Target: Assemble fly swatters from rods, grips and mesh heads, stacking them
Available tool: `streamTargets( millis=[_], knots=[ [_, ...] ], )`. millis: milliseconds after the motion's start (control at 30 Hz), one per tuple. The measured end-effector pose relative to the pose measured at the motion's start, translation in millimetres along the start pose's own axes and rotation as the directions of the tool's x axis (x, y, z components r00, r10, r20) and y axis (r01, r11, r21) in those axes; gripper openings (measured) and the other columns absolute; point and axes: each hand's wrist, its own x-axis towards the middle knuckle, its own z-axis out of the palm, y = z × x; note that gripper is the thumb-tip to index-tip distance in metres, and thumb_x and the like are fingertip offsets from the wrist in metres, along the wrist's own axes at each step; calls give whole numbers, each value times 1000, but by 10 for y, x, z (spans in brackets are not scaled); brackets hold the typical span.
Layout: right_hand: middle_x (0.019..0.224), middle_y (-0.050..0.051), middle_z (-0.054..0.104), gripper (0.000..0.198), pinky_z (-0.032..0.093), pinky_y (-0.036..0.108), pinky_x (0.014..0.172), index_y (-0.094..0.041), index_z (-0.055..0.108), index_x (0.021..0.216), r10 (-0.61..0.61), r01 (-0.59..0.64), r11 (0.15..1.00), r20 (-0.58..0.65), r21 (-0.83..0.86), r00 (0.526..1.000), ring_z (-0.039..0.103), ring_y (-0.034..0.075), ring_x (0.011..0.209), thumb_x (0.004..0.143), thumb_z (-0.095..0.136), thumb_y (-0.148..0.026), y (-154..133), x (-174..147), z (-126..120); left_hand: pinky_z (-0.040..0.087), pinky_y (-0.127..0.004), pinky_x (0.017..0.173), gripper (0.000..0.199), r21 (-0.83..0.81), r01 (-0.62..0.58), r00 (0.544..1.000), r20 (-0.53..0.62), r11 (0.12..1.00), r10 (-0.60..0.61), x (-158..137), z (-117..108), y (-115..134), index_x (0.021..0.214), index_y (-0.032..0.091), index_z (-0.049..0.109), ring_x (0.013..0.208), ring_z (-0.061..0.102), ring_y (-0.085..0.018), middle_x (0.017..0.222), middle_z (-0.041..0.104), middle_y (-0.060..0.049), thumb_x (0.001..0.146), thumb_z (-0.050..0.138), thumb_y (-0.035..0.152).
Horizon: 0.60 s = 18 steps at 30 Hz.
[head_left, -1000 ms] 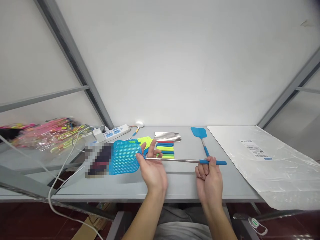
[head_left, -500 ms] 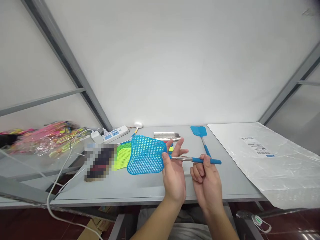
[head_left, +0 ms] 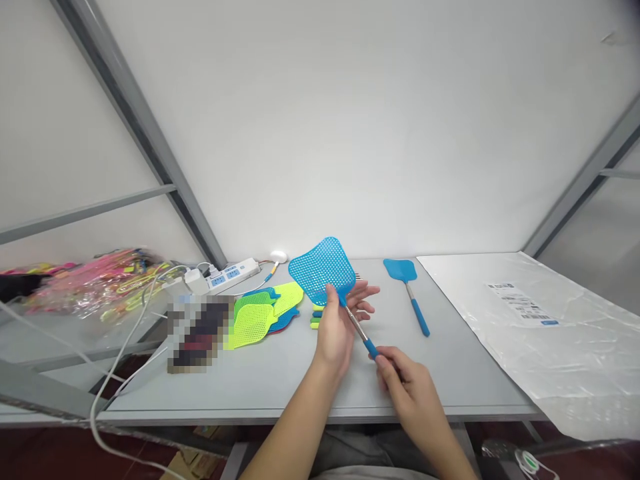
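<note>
Fingers (head_left: pixel 391 358) of 2 hands (head_left: pixel 334 337) around blue swatter (head_left: pixel 324 272), gap rightward to 2nd swatter (head_left: pixel 401 269) near mailer edge (head_left: pixel 477 328)

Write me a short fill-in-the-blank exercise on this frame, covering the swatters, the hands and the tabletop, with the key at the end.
1. The held swatter has a head coloured ____.
2. The only digit of the left grip in front of that head is the ____.
3. In the camera view, the second swatter lies on the table to the ____ of the held swatter.
4. The casing of the power strip is coloured ____.

Missing words: blue; thumb; right; white.
</note>
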Motion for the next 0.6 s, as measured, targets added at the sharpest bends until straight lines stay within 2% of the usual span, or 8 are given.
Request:
streamTargets(
  millis=[133,233,367,467,533,600],
  knots=[
    [57,-8,34,39,17,23,42,-18,55,100,139,-177,931,139,320,981,23,7,45,96,40,-53,92,2,117,45,-29,72,59,41,42,998,50,998,-44,26,-24,-32,112,12,63,75,61,-16,110,70,-16,96,32,60],
    [59,-9,32,40,16,22,42,-17,53,100,158,-195,905,127,378,979,20,7,46,95,41,-55,177,40,149,43,-28,72,54,119,84,990,104,989,-96,65,-53,-58,117,12,61,75,60,-15,108,71,-16,96,37,56],
    [59,-7,33,40,24,22,47,-17,54,105,121,-102,973,-78,209,990,30,10,51,96,39,-54,281,95,145,43,-27,71,52,218,126,971,175,968,-166,193,-56,-100,114,14,61,77,60,-15,107,71,-15,94,40,58],
    [65,-3,49,41,36,25,54,-18,55,109,46,-54,998,-228,-32,973,47,14,58,95,37,-53,335,141,79,44,-29,73,53,305,187,918,284,934,-276,337,-31,-110,107,16,62,80,60,-16,111,70,-15,91,42,63],
    [85,5,64,41,44,28,66,-20,54,113,-9,-55,979,-314,-195,949,60,19,75,94,39,-53,344,190,-11,45,-31,76,52,403,190,868,357,895,-345,451,-3,-97,107,17,62,85,61,-18,114,69,-15,90,45,63],
    [106,8,68,41,47,30,74,-22,51,119,-30,-94,945,-370,-312,928,65,23,90,94,38,-52,324,257,-130,44,-32,77,51,492,164,818,416,855,-397,577,33,-83,116,20,60,92,61,-19,118,67,-14,89,49,61]
  ],
)
